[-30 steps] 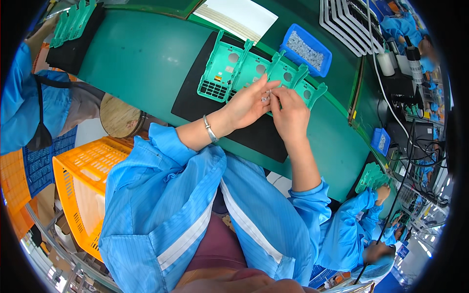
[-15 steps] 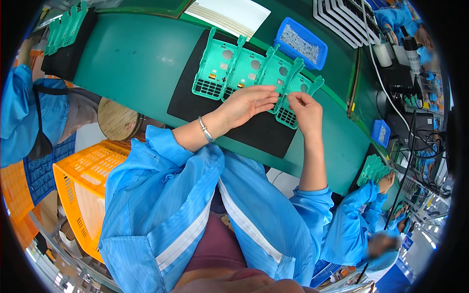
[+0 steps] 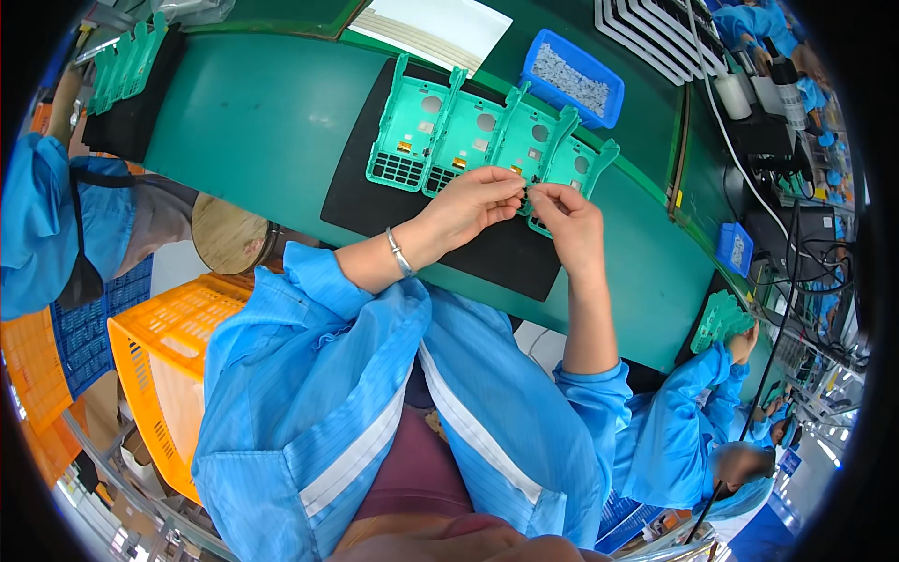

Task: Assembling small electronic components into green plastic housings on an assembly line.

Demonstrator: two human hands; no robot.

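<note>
Several green plastic housings [image 3: 465, 131] stand side by side in a row on a black mat [image 3: 351, 192]. Each has a grid of square openings at its near end and a round grey spot further up. My left hand [image 3: 476, 204] is over the near ends of the middle housings, thumb and fingers pinched together. Close by on the right, my right hand [image 3: 573, 225] is pinched too, over the rightmost housings. The fingertips of both hands nearly meet. Whatever lies between them is too small to make out, and the hands cover part of the grids.
Beyond the housings sits a blue bin [image 3: 576, 80] of small pale parts, with a white sheet [image 3: 435, 33] to its left. A yellow crate [image 3: 159, 375] stands left of me. Co-workers sit at both sides, near more green housings [image 3: 719, 320].
My left fingers, outstretched before, have curled into a pinch. My right hand has moved left and slightly nearer, bringing the fingertips together.
</note>
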